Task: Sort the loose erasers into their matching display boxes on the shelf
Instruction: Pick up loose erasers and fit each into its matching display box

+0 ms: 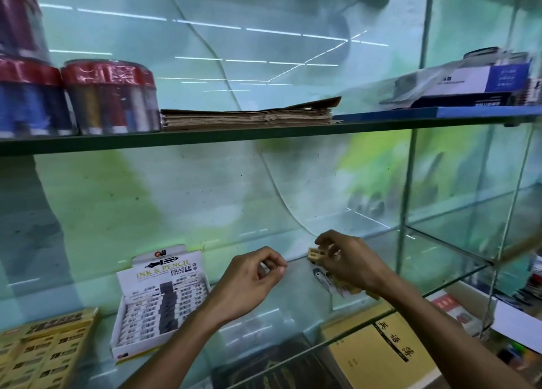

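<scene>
My right hand [349, 261] pinches a yellow eraser [315, 254] above the glass shelf [293, 303]. Below that hand lies a small pile of loose erasers [328, 280], white-and-black ones mixed with yellow ones. My left hand [252, 280] hovers to the left of the pile, its fingers curled with nothing seen in them. A white "Ink & Pencil Eraser" display box [158, 300] stands at the shelf's front left, filled with rows of white-and-black erasers. A yellow display box [44, 347] of yellow erasers sits at the far left edge.
On the shelf above stand red-capped tubs [108, 95], a stack of brown paper [249, 114] and blue-and-white boxes [481, 81]. A glass divider [407, 201] closes the compartment on the right. Yellow notebooks [378, 350] lie on the shelf beneath.
</scene>
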A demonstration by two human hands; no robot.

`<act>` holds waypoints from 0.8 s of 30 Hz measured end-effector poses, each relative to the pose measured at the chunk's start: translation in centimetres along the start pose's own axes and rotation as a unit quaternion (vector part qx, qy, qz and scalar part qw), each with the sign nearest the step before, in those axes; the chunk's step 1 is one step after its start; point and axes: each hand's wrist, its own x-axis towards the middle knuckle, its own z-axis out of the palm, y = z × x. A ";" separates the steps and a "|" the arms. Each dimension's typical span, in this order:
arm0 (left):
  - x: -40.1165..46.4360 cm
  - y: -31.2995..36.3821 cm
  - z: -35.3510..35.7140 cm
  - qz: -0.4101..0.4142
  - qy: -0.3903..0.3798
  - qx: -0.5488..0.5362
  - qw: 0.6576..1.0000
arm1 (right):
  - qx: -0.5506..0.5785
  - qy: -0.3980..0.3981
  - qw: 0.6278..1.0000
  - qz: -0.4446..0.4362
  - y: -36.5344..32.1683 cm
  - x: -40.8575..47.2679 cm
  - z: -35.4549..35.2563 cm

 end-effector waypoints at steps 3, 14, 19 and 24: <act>-0.3 -0.7 -0.9 -0.023 0.026 -0.022 0.999 | 0.072 0.041 0.994 -0.073 -1.7 -0.4 0.1; -2.2 -1.2 -3.7 -0.090 0.071 -0.155 0.981 | 0.143 0.077 0.957 -0.239 -7.7 -0.9 3.5; -3.6 -2.0 -5.6 -0.109 0.101 -0.181 0.972 | 0.266 0.051 0.940 -0.208 -10.5 -0.8 4.8; -4.9 -2.2 -6.8 -0.104 0.164 -0.233 0.953 | 0.502 0.004 0.865 -0.017 -13.6 -0.8 6.2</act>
